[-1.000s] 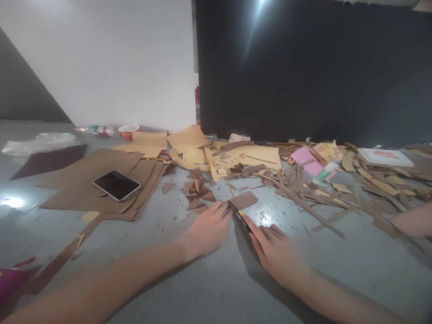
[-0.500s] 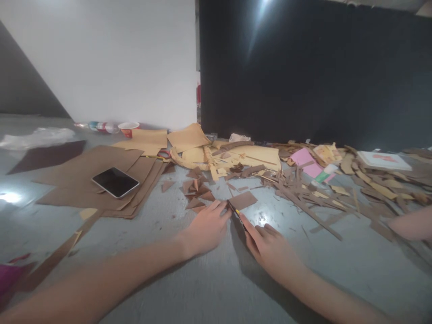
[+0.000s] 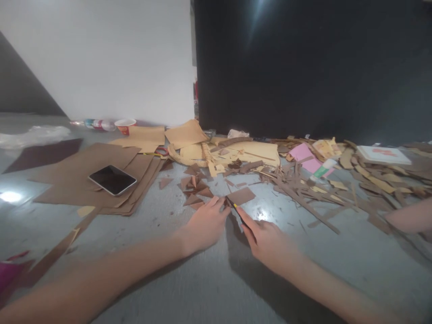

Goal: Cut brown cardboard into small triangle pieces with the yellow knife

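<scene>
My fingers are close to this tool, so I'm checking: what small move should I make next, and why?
I'd probably ease your left hand slightly away from the slim black-and-yellow tool before your right hand moves it: the tool's tip sits at the left end of the brown rectangular piece, and your left fingers are very close to it.
</scene>
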`<act>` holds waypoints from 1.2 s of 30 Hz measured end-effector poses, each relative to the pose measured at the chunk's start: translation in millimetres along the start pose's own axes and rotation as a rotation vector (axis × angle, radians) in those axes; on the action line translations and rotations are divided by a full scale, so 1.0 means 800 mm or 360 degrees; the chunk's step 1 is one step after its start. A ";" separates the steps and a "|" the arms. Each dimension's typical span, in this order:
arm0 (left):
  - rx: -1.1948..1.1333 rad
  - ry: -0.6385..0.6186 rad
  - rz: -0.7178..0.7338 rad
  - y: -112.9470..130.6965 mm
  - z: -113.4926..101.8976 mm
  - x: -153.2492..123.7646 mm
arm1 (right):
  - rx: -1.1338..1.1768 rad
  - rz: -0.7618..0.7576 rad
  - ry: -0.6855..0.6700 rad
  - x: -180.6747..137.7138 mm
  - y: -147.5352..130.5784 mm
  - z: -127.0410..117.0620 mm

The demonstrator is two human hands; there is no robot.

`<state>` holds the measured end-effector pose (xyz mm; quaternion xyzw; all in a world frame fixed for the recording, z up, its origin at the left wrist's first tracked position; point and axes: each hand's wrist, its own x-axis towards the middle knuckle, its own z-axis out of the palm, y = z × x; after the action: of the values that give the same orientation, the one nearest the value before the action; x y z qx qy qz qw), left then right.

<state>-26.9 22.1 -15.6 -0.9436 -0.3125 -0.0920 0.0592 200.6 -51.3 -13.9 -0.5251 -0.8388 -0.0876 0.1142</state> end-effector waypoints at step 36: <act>-0.0038 -0.0083 -0.0040 0.003 0.001 0.000 | 0.0249 0.0090 -0.0116 -0.030 0.000 -0.021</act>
<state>-25.2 20.2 -16.3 -0.9423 -0.3248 -0.0719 0.0385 212.9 -76.5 -4.7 -0.5409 -0.8315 0.0007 0.1267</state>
